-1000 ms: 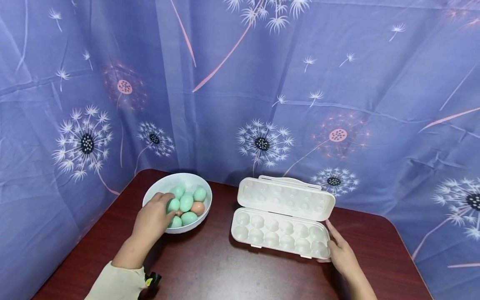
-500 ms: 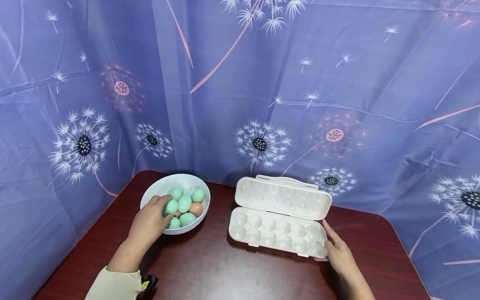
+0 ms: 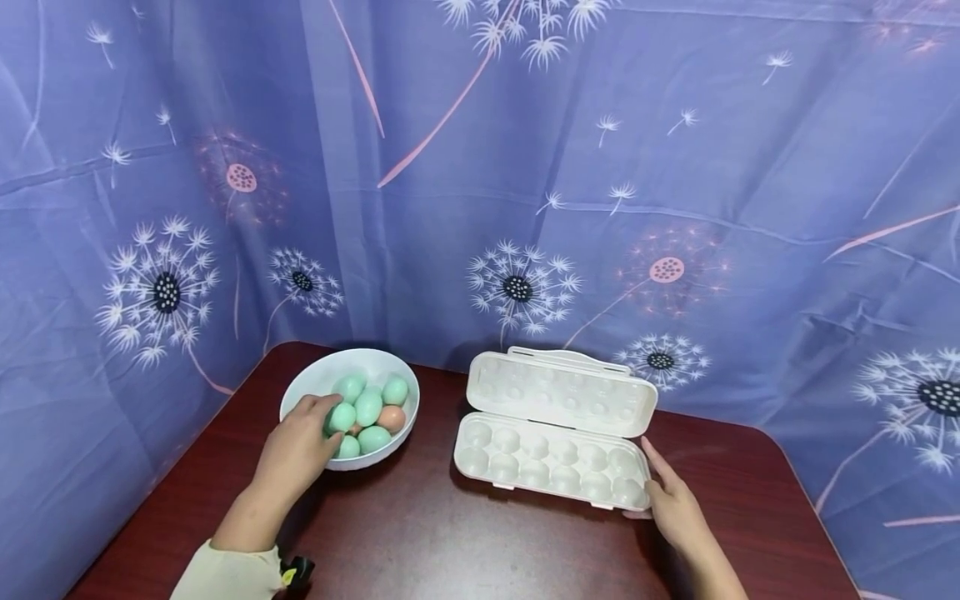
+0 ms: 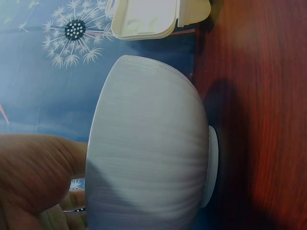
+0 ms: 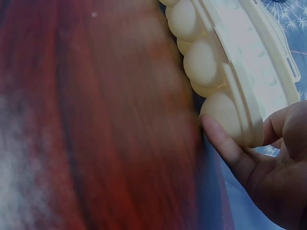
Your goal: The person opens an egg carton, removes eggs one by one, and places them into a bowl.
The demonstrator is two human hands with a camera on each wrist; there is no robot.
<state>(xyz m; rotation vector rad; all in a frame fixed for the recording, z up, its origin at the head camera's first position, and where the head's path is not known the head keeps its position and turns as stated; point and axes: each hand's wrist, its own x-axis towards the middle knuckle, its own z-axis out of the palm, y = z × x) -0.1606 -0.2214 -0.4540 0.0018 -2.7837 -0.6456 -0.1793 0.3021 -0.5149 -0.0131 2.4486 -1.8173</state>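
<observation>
My left hand (image 3: pixel 295 446) reaches over the near left rim of a white bowl (image 3: pixel 300 387). Its thumb and fingers are curled round a pale green egg (image 3: pixel 342 417) among the others. In the left wrist view, the bowl's ribbed outer wall (image 4: pixel 148 139) hides the fingertips. To the right, a white plastic egg carton (image 3: pixel 551 479) lies with its lid (image 3: pixel 562 394) raised, its cups holding no eggs. My right hand (image 3: pixel 675 504) grips the carton's right end. The right wrist view shows the thumb (image 5: pixel 220 139) against the end cup, the other fingers at the far side.
More green eggs (image 3: pixel 368 407) and a brown egg (image 3: pixel 392 418) lie in the bowl. Both containers stand on a dark red wooden table (image 3: pixel 480 550). Behind them hangs a blue dandelion-print curtain (image 3: pixel 427 275), close to the table's back edge.
The carton has shifted slightly left along with my right hand. My left hand stays at the same egg in the bowl. The whole head view has drifted a little.
</observation>
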